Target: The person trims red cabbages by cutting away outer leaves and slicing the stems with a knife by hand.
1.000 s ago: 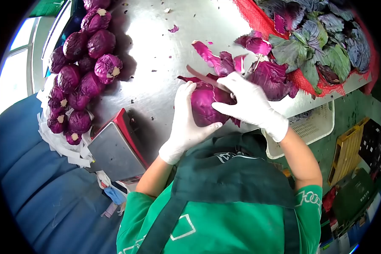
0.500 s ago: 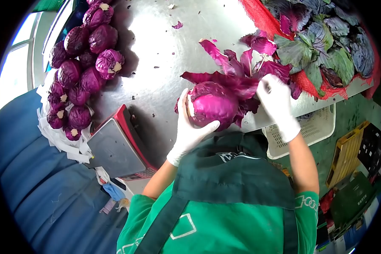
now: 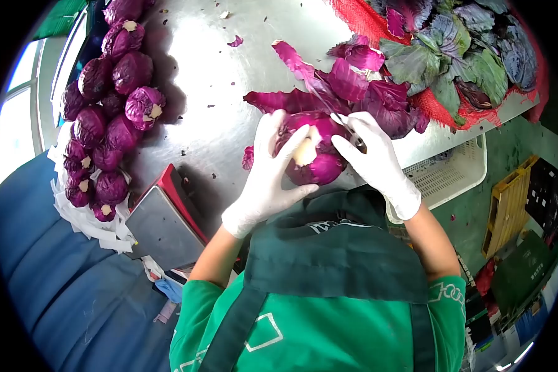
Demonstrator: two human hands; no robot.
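Note:
A red cabbage (image 3: 326,168) sits at the table's near edge, its pale cut stem end turned up toward me. My left hand (image 3: 268,170), in a white glove, grips the cabbage from the left with fingers over its top and thumb low on its side. My gloved right hand (image 3: 378,155) is closed on what looks like a small knife (image 3: 340,119), mostly hidden by the fingers. Its blade is at the cabbage's upper right. Loose purple leaves (image 3: 347,80) lie just behind the cabbage.
Several trimmed red cabbages (image 3: 123,133) line the left of the metal table (image 3: 217,80). A grey and red scale (image 3: 167,217) stands at the near left. Green outer leaves (image 3: 471,68) fill a red mesh sack (image 3: 437,106) at right. A white crate (image 3: 471,164) stands below the edge.
My right hand has come left from the loose leaves to the cabbage. The cabbage has turned so its stem end faces up, and my left hand has shifted its grip. The view has moved slightly.

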